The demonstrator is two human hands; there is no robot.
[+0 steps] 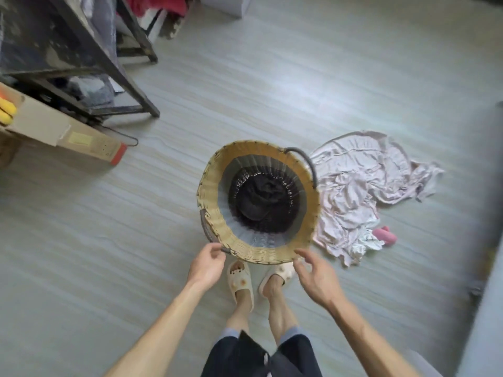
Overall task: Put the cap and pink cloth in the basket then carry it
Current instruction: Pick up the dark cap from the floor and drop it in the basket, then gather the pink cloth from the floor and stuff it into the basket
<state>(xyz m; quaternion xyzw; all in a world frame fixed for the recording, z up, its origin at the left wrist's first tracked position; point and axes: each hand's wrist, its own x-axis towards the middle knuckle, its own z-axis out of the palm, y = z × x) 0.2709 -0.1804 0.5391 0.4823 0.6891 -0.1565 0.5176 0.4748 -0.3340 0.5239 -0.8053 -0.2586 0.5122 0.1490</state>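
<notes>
A round woven basket (217, 186) with a tan rim and dark handles stands on the floor in front of my feet. A dark item (261, 198), possibly the cap, lies at its bottom. The pale pink cloth (356, 186) is crumpled on the floor, touching the basket's right side. My left hand (208, 265) pinches the lower end of the basket's left handle at the near rim. My right hand (315, 276) hovers open beside the near right rim, fingers spread, holding nothing.
A cardboard box (62, 129) and a dark metal rack (109, 66) stand at the left. A small bright pink item (385, 235) lies by the cloth's near edge. A grey furniture edge (487, 295) runs along the right. Open floor stretches beyond the basket.
</notes>
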